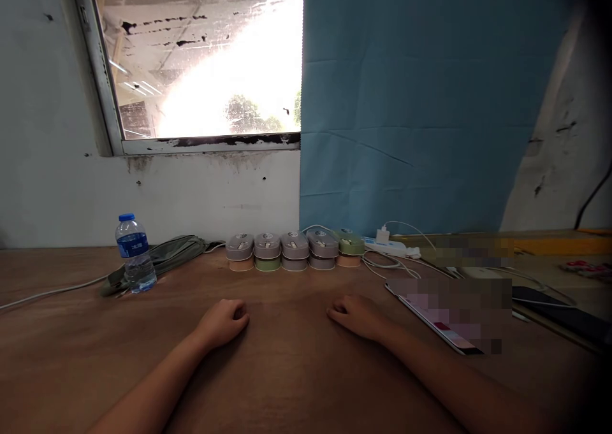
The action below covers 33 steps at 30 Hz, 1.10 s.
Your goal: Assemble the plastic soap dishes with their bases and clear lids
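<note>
My left hand (224, 322) rests on the brown table, its fingers curled into a loose fist with nothing seen in them. Across from it lies my right hand (356, 316), closed in the same way and also showing nothing held. The hands are apart and touch only the tabletop. Beyond them stands a row of several small rounded boxes with lids. The leftmost is a grey-lidded box (240, 248) with an orange base; beside it a grey-lidded box (267, 248) has a green base. At the right end is a green-lidded box (351, 244) over an orange base.
A water bottle (136, 255) with a blue cap stands at the left by a grey-green pouch (176, 253). At the right lie a tablet-like device (430, 316), partly blurred out, a white power strip (385, 247) and cables. A window and blue cloth (406, 102) are behind.
</note>
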Available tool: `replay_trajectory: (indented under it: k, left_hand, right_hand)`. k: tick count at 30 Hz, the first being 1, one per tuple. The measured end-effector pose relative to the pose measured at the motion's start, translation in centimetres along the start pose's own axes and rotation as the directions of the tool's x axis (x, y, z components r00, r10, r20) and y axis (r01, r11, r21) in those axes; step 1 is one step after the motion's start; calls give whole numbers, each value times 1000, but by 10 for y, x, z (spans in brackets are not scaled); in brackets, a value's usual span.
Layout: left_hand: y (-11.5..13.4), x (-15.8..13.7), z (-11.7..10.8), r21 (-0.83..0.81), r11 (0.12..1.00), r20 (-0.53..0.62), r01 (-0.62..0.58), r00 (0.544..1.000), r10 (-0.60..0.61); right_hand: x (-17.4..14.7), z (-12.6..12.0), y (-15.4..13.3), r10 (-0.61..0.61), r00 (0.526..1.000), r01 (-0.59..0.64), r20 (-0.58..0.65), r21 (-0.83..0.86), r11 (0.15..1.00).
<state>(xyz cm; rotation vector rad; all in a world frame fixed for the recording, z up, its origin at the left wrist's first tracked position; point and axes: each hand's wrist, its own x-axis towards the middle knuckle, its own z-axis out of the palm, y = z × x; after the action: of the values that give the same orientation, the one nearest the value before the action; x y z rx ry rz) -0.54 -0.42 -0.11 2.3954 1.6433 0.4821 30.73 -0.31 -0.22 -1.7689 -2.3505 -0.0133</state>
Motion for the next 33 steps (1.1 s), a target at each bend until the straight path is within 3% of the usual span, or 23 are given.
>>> replay_trajectory:
  k: [18, 33]
  left_hand:
    - [1, 0, -3, 23, 1000, 35, -6, 999, 5]
    - [8, -3, -2, 117, 990, 30, 73, 997, -77]
  right_hand:
    - [3, 6, 4, 0, 1000, 0, 8, -33, 999]
    - [4, 7, 4, -9, 1000, 9, -11, -38, 999]
